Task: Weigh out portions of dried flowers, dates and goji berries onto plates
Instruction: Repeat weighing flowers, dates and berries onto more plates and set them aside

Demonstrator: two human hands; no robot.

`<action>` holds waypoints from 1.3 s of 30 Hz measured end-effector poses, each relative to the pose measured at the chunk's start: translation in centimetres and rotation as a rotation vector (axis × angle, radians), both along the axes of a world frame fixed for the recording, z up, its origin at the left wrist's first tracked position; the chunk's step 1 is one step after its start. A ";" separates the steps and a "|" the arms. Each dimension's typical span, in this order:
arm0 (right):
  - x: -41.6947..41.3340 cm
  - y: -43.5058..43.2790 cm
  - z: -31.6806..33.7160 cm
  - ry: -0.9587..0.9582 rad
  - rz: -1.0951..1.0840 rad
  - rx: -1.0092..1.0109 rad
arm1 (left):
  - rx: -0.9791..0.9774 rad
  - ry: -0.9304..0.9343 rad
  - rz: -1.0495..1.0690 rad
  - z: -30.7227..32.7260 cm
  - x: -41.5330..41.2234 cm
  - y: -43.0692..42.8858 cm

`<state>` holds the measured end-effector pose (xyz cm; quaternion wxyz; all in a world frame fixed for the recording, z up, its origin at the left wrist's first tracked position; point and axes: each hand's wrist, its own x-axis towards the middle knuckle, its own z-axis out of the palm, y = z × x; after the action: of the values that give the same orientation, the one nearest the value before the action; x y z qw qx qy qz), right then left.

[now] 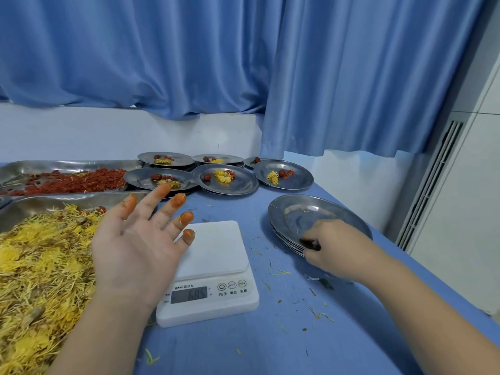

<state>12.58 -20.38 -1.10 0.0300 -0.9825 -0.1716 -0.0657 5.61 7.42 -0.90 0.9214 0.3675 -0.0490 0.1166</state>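
Note:
My left hand (138,239) hovers open, palm up, fingertips stained orange, above the left edge of a white digital scale (213,255) whose platform is bare. My right hand (332,244) grips the near rim of the top plate of a stack of steel plates (297,215) to the right of the scale. A steel tray of yellow dried flowers (40,266) lies at the left. Behind it sits a tray of red goji berries (78,182). Several filled plates (226,180) with flowers, dates and berries stand at the back.
The blue tablecloth (270,334) is strewn with loose petals. A blue curtain (243,63) hangs behind the table above a white ledge. The table's right edge runs close past the plate stack, with a white wall unit (446,212) beyond.

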 end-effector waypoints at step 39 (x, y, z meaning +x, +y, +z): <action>-3.2 7.7 -3.0 -0.865 0.599 0.259 | -0.197 0.070 0.449 0.6 -0.2 2.0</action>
<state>9.37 -12.65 -4.09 0.0948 -0.7619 -0.4316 -0.4735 5.38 9.45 -0.27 0.9049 0.2813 0.0773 0.3101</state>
